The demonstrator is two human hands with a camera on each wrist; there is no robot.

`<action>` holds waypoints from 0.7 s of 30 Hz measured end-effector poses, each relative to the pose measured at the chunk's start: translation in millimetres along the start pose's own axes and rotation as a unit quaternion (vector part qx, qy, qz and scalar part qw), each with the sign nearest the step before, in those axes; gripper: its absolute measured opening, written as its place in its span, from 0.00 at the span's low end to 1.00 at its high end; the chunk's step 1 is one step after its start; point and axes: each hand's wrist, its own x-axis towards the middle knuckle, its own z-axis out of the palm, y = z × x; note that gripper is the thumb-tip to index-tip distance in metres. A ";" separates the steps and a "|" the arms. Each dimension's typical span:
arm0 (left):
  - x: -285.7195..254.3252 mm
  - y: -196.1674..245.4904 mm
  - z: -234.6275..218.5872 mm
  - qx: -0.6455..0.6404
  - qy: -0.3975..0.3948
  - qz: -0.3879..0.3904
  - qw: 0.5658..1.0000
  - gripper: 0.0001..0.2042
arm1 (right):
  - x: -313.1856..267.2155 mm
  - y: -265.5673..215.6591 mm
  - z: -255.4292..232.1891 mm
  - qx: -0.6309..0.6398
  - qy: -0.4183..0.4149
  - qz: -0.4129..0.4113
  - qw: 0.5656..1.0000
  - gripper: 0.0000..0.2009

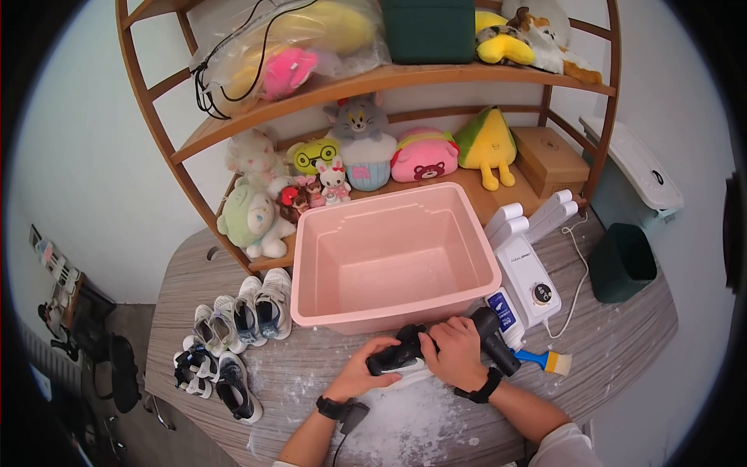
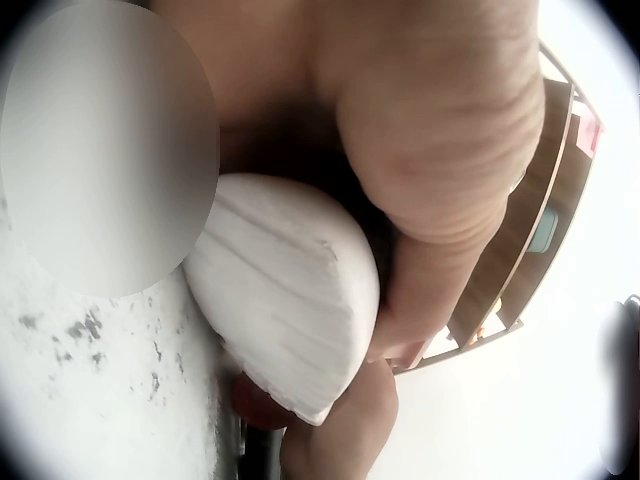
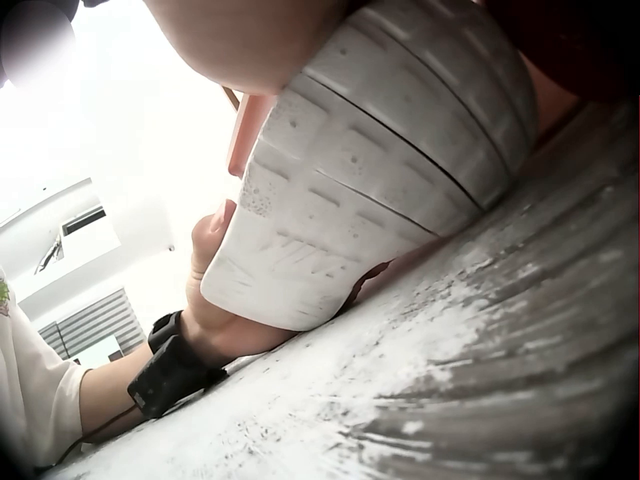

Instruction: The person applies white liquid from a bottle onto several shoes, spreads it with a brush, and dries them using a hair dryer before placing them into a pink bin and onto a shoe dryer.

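Note:
A black shoe (image 1: 398, 354) with a white sole (image 3: 340, 170) is tilted between both hands over the near part of the table. The left hand (image 1: 359, 372) grips one end from the left side, its thumb along the near edge. At the other end, the right hand (image 1: 457, 350) bends over the shoe and holds it, fingers on the black upper. The sole's ridged tread faces the right wrist camera, close over the tabletop. In the left wrist view the white rounded sole edge (image 2: 285, 290) shows below the hand. White powdery residue (image 1: 412, 428) covers the wood below.
A pink tub (image 1: 389, 315) stands just behind the hands. Several shoes (image 1: 272, 303) stand at left. Right of the hands lie a black handheld device (image 1: 494, 342), a blue-handled brush (image 1: 554, 363), a white-and-blue bottle (image 1: 506, 321) and a white appliance (image 1: 525, 272). Behind stands a toy-filled shelf (image 1: 498, 204).

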 end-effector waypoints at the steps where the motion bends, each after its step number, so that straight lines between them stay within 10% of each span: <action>1: -0.8 -0.5 -0.6 0.018 0.002 -0.002 1.000 0.31 | 1.1 -0.2 -0.1 0.000 -0.001 -0.002 1.000 0.11; 21: -7.9 -14.0 -2.3 0.006 -0.008 0.007 1.000 0.16 | 0.9 7.6 -4.4 0.043 -0.058 0.071 0.995 0.12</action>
